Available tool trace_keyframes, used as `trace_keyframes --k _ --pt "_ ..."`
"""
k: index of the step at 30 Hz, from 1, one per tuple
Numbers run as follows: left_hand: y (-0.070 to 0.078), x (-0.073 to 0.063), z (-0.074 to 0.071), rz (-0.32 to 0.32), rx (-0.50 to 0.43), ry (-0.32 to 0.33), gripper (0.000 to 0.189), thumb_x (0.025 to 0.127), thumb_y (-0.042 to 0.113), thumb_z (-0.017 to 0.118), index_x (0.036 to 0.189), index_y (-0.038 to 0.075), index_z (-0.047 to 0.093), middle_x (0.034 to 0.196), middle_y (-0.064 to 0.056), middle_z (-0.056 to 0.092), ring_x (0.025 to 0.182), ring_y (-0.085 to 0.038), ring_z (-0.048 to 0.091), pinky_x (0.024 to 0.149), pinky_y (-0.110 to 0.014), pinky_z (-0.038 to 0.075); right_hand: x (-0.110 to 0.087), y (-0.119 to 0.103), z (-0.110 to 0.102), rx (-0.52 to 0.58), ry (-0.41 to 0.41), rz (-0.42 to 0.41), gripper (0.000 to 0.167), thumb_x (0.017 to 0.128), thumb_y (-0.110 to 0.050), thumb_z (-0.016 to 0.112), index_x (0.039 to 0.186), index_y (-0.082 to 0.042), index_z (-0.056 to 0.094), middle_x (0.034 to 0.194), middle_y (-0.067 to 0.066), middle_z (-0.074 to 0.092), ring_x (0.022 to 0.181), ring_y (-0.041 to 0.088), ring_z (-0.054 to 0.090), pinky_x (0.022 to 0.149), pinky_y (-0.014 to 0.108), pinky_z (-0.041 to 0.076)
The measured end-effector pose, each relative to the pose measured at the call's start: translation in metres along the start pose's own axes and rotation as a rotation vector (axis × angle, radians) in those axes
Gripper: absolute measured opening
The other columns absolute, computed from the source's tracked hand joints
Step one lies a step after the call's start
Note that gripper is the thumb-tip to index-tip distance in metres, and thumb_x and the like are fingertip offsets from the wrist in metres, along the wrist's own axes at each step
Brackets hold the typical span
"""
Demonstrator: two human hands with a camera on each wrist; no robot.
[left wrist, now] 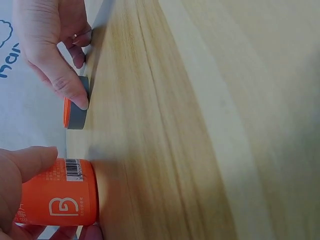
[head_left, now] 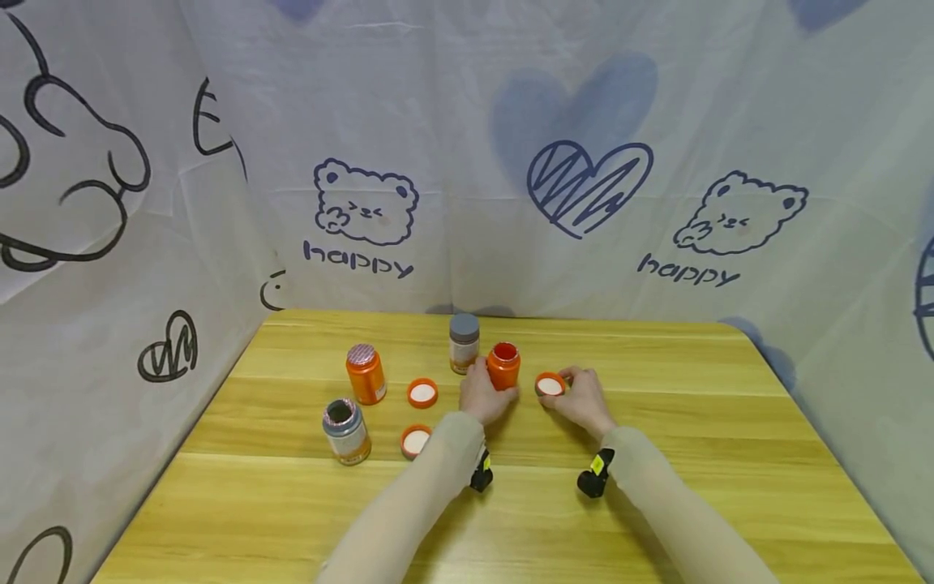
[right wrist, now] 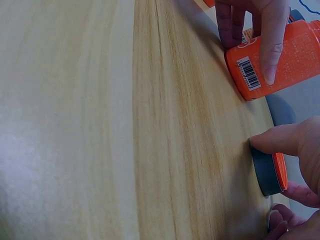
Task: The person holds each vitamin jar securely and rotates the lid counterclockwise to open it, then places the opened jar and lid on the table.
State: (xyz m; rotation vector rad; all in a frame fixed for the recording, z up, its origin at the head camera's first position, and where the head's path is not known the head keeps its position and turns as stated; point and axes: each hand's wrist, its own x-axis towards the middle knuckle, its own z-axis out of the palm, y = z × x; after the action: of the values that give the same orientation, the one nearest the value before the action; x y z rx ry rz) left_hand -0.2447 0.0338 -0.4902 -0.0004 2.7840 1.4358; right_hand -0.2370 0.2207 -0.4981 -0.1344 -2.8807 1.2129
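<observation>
My left hand grips an uncapped orange bottle, which stands upright on the table with its mouth up. In the left wrist view the thumb lies along the bottle's label, near a barcode. To the right, my right hand pinches a grey lid with an orange rim by its edge. That lid lies on the table with its white inner face up; its grey side shows in the right wrist view. A grey-capped bottle stands just behind my left hand.
Further left stand an orange bottle with a foil-sealed top and an open grey bottle. Two more lids lie inside-up: one orange-rimmed, the other partly behind my left sleeve. A printed cloth hangs behind the wooden table.
</observation>
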Motion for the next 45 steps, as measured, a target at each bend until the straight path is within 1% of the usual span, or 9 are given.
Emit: trace_keyframes --k 7,12,18,22,25,32,34,40,45 --pt "0.008 -0.001 0.001 0.004 -0.011 -0.006 0.069 0.080 0.028 0.081 0.134 0.002 0.045 0.124 -0.020 0.056 0.114 -0.040 0.057 0.105 -0.052 0.046 0.002 0.004 -0.007 0.079 0.002 0.023 0.059 0.077 -0.023 0.084 0.122 0.006 0.061 0.124 0.028 0.058 0.114 0.039 0.054 0.095 0.048 0.046" --pt "0.021 -0.003 -0.003 0.044 -0.003 0.010 0.077 0.083 0.043 0.073 0.142 0.005 0.041 0.135 -0.018 0.052 0.123 -0.038 0.051 0.107 -0.051 0.044 0.000 0.006 -0.019 0.213 0.024 0.081 0.061 0.088 -0.031 0.075 0.134 0.005 0.055 0.131 0.027 0.057 0.121 0.037 0.052 0.100 0.046 0.045" --pt "0.039 -0.002 -0.022 0.199 -0.029 0.156 0.061 0.091 0.041 0.061 0.141 0.010 0.044 0.139 -0.016 0.049 0.125 -0.036 0.048 0.104 -0.051 0.044 -0.004 0.002 -0.036 0.371 0.133 0.139 0.049 0.101 -0.035 0.057 0.135 0.000 0.055 0.130 0.020 0.054 0.117 0.029 0.050 0.092 0.031 0.040" --pt "0.048 0.007 -0.035 0.234 -0.053 0.240 0.056 0.091 0.036 0.060 0.140 0.014 0.044 0.135 -0.016 0.049 0.120 -0.034 0.046 0.100 -0.049 0.043 -0.007 -0.004 -0.044 0.520 0.258 0.122 0.039 0.104 -0.028 0.049 0.131 -0.001 0.058 0.123 0.014 0.057 0.108 0.018 0.053 0.088 0.022 0.042" --pt "0.050 0.015 -0.043 0.217 -0.076 0.270 0.058 0.088 0.034 0.062 0.141 0.018 0.043 0.137 -0.014 0.046 0.121 -0.033 0.043 0.099 -0.049 0.041 -0.010 -0.009 -0.047 0.632 0.310 0.120 0.036 0.105 -0.024 0.045 0.130 -0.001 0.058 0.121 0.011 0.059 0.099 0.009 0.056 0.086 0.019 0.047" --pt "0.039 0.032 -0.050 0.131 -0.096 0.301 0.067 0.085 0.033 0.066 0.146 0.022 0.042 0.145 -0.009 0.043 0.126 -0.032 0.042 0.099 -0.051 0.043 -0.017 -0.019 -0.040 0.820 0.316 0.156 0.031 0.103 -0.014 0.044 0.125 0.001 0.057 0.102 -0.003 0.063 0.087 0.003 0.060 0.078 0.018 0.051" --pt "0.034 0.035 -0.053 0.099 -0.093 0.288 0.070 0.085 0.034 0.068 0.148 0.023 0.040 0.147 -0.009 0.042 0.127 -0.032 0.042 0.100 -0.051 0.043 -0.019 -0.021 -0.034 0.820 0.297 0.161 0.030 0.103 -0.014 0.043 0.125 0.000 0.057 0.100 -0.005 0.063 0.088 0.004 0.060 0.078 0.018 0.051" --pt "0.021 0.039 -0.059 -0.012 -0.074 0.222 0.080 0.084 0.034 0.073 0.152 0.023 0.034 0.151 -0.009 0.039 0.131 -0.033 0.041 0.108 -0.053 0.040 -0.027 -0.028 -0.020 0.779 0.239 0.166 0.030 0.104 -0.014 0.043 0.127 0.000 0.057 0.112 0.006 0.062 0.094 0.010 0.059 0.080 0.020 0.051" --pt "0.012 0.044 -0.056 -0.056 -0.084 0.184 0.087 0.082 0.034 0.077 0.154 0.020 0.031 0.147 -0.015 0.042 0.135 -0.036 0.041 0.112 -0.055 0.037 -0.027 -0.029 -0.014 0.804 0.240 0.174 0.028 0.102 -0.011 0.044 0.124 0.001 0.058 0.104 0.002 0.063 0.093 0.014 0.062 0.083 0.027 0.053"
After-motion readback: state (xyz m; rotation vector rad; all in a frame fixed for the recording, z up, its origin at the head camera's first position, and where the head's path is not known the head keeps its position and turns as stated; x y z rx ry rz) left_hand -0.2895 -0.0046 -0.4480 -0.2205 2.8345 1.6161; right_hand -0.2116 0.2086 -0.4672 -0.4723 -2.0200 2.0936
